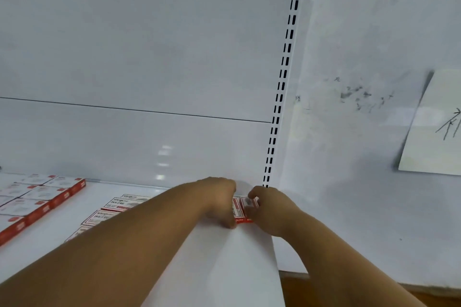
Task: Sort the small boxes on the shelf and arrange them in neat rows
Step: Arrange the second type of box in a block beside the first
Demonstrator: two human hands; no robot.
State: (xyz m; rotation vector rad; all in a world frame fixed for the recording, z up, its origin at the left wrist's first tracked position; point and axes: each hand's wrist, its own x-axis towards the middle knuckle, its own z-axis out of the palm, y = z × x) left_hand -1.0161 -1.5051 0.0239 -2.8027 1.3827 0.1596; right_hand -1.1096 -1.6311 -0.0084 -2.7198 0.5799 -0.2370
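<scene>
We record a white shelf [224, 269] against a white back panel [137, 57], with a slotted upright [282, 82] rising at 1 o'clock and a paper sheet [434, 127] on the wall at 3 o'clock. At 9 o'clock a block of red-and-white boxes [37, 202] already sits in tight rows. At 7 o'clock of the hands, flat boxes [117, 204] lie in a looser file, partly hidden by the left forearm.

In the shelf's far right corner stand the small boxes in hand [243, 209]. The left hand [219, 202] is curled against their 9 o'clock side, fingers bent down over them; the right hand [264, 209] pinches them from 3 o'clock, thumb and fingertips closed on the edge. The boxes lie directly between both hands, touching each. We judge this two-sided hold squares them into the corner, starting a row there.
</scene>
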